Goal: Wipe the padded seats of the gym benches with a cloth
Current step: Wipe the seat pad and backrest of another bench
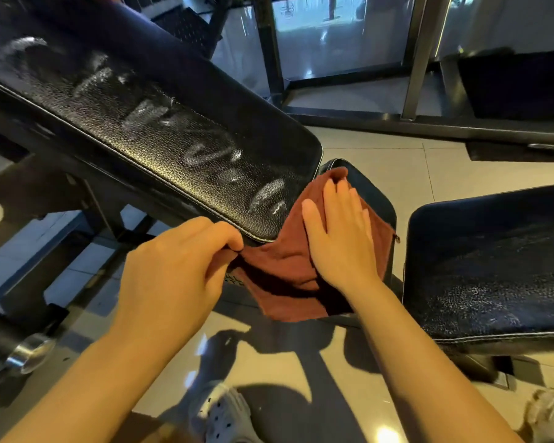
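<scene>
Backrest pad (147, 123) overhangs cloth (288, 260); second bench (493, 266) just right.

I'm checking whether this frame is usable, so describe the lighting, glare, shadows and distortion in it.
Head view: bright light from the glass wall behind; glare patches on the tiled floor; dark arm shadows fall on the floor below the red cloth; wet streaks glint on the backrest pad; wide-angle bending curves the frame posts; left hand and right hand are sharp.
</scene>
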Tool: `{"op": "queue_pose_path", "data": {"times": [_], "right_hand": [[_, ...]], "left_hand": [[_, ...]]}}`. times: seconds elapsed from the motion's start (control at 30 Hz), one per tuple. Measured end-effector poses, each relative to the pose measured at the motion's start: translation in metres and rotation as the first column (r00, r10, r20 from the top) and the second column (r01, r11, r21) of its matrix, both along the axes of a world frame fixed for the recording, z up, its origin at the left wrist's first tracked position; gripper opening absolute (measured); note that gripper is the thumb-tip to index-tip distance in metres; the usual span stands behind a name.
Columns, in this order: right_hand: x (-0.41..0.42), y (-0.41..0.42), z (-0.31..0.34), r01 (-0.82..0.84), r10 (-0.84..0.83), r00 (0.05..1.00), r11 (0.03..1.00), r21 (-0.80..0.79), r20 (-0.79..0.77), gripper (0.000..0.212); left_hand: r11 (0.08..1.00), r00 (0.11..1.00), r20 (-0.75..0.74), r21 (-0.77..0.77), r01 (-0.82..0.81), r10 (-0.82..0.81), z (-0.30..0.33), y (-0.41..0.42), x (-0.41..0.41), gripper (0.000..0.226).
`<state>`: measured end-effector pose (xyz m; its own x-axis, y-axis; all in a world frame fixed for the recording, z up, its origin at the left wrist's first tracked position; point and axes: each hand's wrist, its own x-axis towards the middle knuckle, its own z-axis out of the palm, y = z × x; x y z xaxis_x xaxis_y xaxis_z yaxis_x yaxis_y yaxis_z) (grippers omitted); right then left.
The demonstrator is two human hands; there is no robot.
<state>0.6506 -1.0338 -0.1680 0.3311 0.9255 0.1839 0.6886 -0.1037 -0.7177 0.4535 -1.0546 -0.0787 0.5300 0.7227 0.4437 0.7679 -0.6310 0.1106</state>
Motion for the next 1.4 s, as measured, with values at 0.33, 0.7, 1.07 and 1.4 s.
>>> {"op": "queue_pose_path", "data": {"times": [0.33,0.7,1.07,1.4], "right_hand": [[0.018,-0.007,-0.030,0.191,-0.197,0.963,0.980,-0.049,-0.182,0.090],[-0.018,-0.091,-0.071,0.160,-0.133,0.975,0.975,0.151,-0.175,0.069],[-0.016,-0.042,-0.034,-0.096,0.032,0.977,0.950,0.298,0.213,0.068],[0.014,-0.098,-0.095,0.034,-0.033,0.999,0.977,0.208,-0.006,0.056]], "left_hand": [[0.992,0.996,-0.074,-0.126,0.032,-0.041,-0.001,-0.013,0.002,0.016],[0.941,0.957,-0.291,-0.327,-0.086,-0.013,0.002,-0.019,-0.018,0.017],[0.916,0.936,-0.353,-0.368,-0.158,0.020,0.007,-0.019,-0.016,0.010],[0.894,0.862,-0.484,-0.439,-0.090,-0.151,-0.015,-0.046,0.023,0.001]]}}
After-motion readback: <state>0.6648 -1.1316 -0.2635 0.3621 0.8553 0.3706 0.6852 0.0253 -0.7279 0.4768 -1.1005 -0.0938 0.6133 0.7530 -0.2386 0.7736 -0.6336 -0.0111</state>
